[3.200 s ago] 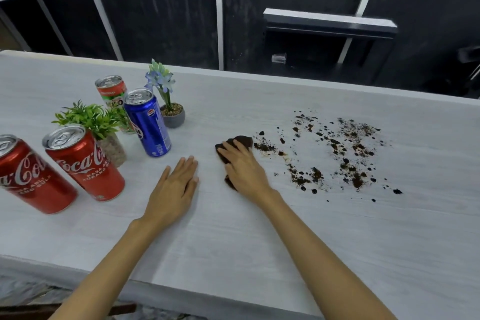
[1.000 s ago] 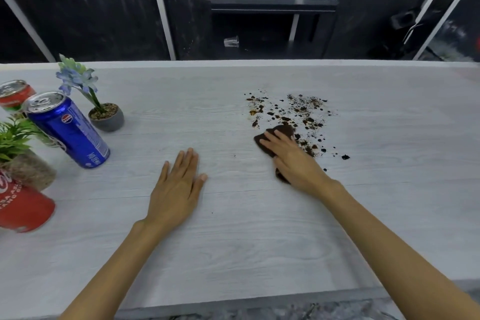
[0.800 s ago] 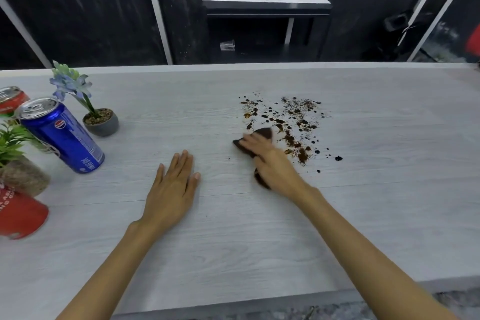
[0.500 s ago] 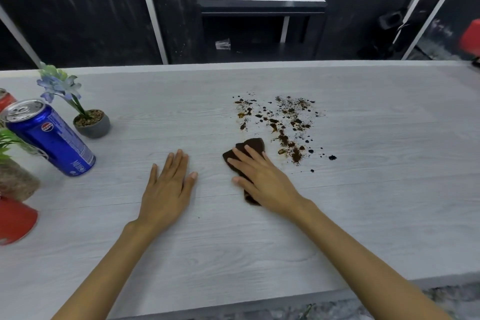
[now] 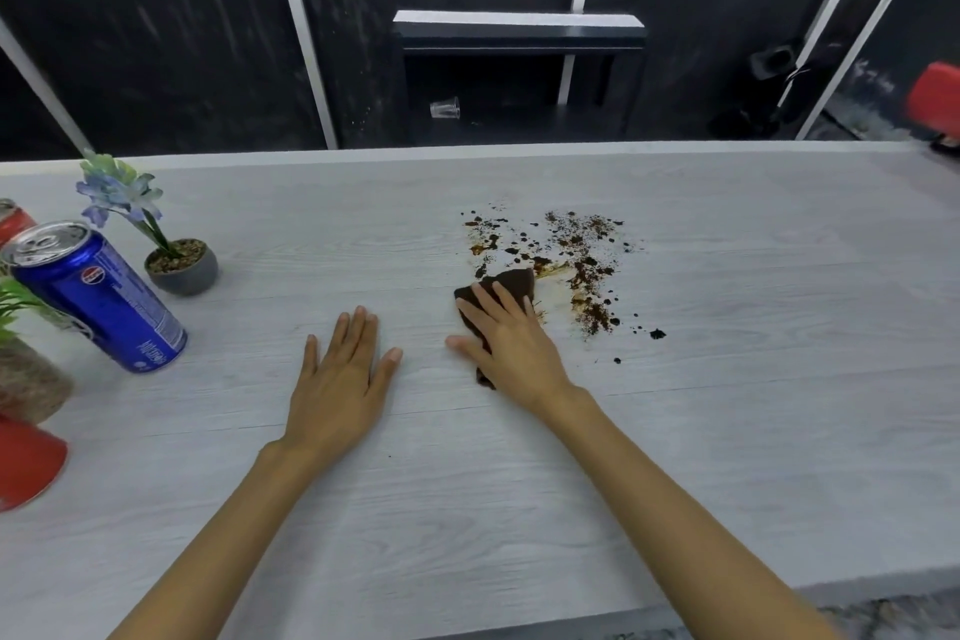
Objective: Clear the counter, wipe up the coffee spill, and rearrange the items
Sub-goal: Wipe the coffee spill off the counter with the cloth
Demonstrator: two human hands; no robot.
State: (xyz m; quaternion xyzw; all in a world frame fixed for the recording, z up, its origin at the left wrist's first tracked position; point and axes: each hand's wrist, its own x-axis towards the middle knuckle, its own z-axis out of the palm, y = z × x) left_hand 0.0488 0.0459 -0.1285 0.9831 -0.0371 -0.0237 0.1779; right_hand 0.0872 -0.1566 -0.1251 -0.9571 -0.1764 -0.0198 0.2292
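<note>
A dark brown cloth (image 5: 511,282) lies on the pale wood-grain counter (image 5: 727,405) under my right hand (image 5: 506,338), whose fingers press flat on it. The cloth's far tip touches the near-left edge of the coffee spill (image 5: 566,257), a scatter of brown grounds and smeared drops. My left hand (image 5: 340,382) rests flat on the counter, palm down, fingers apart, holding nothing. A blue Pepsi can (image 5: 98,296) stands at the left, with a small grey pot holding a blue flower (image 5: 179,263) behind it.
At the far left edge are a red can (image 5: 23,460), a green plant in a speckled pot (image 5: 26,374) and another red can (image 5: 13,218), all partly cut off. A dark shelf unit (image 5: 519,68) stands beyond the counter.
My right hand has slid the cloth back and forth through the spill's left side, leaving brown smears there. My view has shifted right, pushing the cans toward the left edge. My left hand stays flat.
</note>
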